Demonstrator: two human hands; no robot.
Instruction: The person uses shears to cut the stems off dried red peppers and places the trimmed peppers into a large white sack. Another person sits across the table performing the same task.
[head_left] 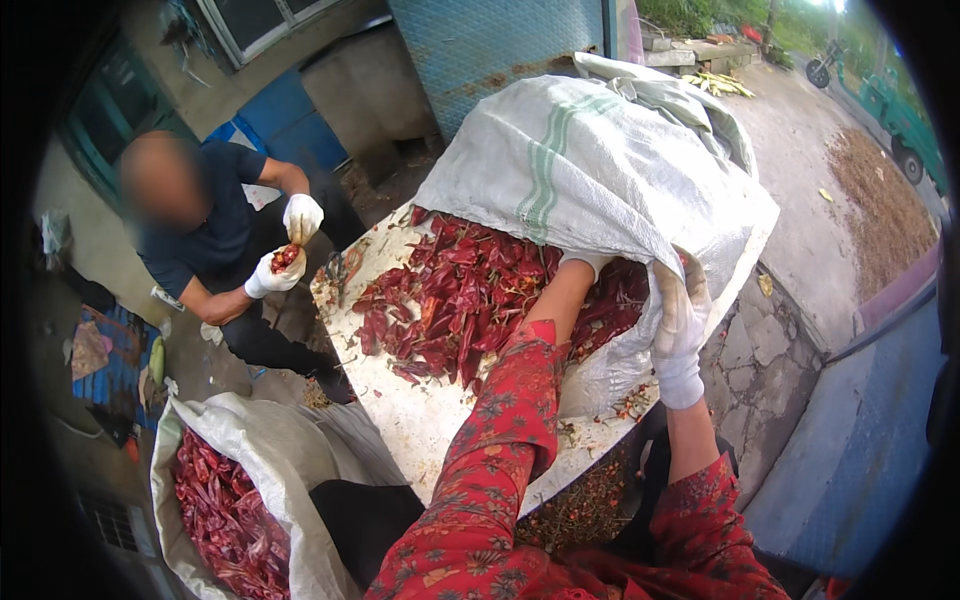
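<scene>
A big white woven sack [620, 150] with green stripes lies on its side, its mouth facing me. Dried red chili peppers [460, 290] spill from it onto a white board [430, 450]. My left hand [592, 261], in a white glove, reaches into the mouth among the peppers; the sack covers its fingers. At the right side of the mouth, my gloved right hand [682, 325] is closed on the sack's edge, holding it up.
Across the board at left, a seated person [220, 210] in white gloves holds a chili. An open sack of chilies [235, 510] stands at lower left. Chili scraps [580, 505] cover the ground below the board. A green three-wheeled cart [895, 115] is at far right.
</scene>
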